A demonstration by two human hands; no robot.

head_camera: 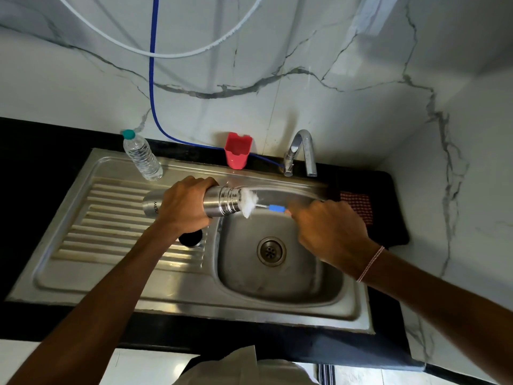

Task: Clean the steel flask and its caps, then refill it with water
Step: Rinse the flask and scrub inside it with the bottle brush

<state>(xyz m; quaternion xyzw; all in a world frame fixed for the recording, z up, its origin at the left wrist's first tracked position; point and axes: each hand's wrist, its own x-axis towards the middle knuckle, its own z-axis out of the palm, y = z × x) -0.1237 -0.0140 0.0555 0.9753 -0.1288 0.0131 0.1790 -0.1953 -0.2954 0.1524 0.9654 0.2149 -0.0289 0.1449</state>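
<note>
My left hand (184, 204) grips the steel flask (222, 201), held on its side over the sink's drainboard with its threaded mouth pointing right. A bottle brush (249, 204) with white bristles sits at the flask's mouth. Its blue handle (276, 208) is held in my right hand (330, 232) above the sink basin (277, 273). A black cap (191, 237) lies on the drainboard just under my left wrist, partly hidden.
A clear plastic water bottle (143, 157) with a teal cap stands at the drainboard's far left. A red holder (237, 151) and the steel tap (302, 151) stand behind the basin. A checked cloth (358, 205) lies on the black counter at right.
</note>
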